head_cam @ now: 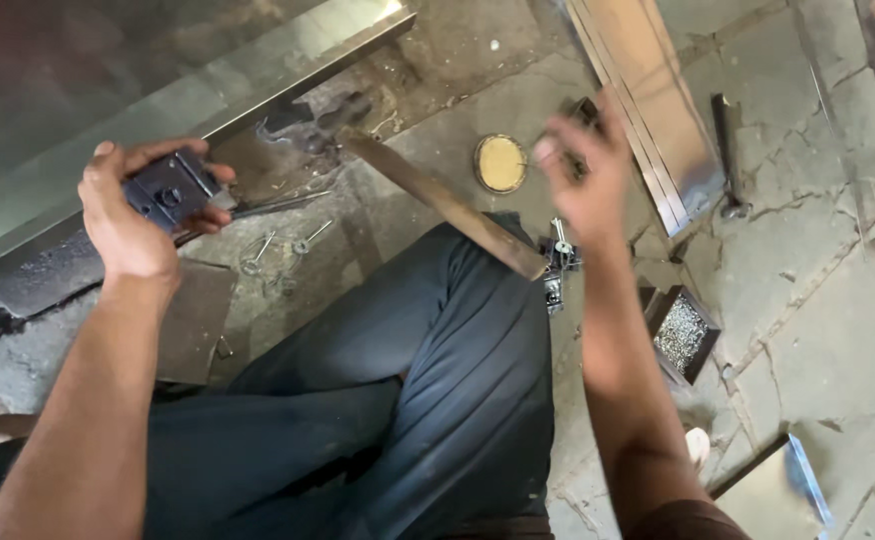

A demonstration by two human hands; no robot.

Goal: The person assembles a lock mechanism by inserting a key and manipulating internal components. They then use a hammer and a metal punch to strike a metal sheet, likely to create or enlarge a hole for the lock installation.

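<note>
Cracked stone floor [818,290], dusty, with a person seated on it in dark trousers [438,400], one knee raised at centre.

Left hand [133,215]: raised over the floor's left side, fingers curled around a small dark metal lock body [170,190]; thumb on its upper edge, fingertips on the right edge. Lock face with its round hole turned toward the viewer.

Right hand [588,175]: raised over the upper middle of the floor, blurred. Fingers bunched around a small dark part [583,110] that shows just above them; cannot tell what the part is or how firmly it is gripped.

Around them:
- Long metal frame [258,90] runs diagonally along the floor's upper left edge, just behind the left hand.
- Wooden strip [448,205] lies diagonally between the two hands, its lower end against the knee.
- Round yellowish lid [501,163] beside the strip, near the right hand.
- Two keys [283,248] on the floor below the lock body.
- Small metal lock pieces [556,265] at the strip's lower end.
- Open box of small screws [683,335] right of the right forearm.
- Flat metal panel [648,110] and a hammer [728,160] toward the upper right.
</note>
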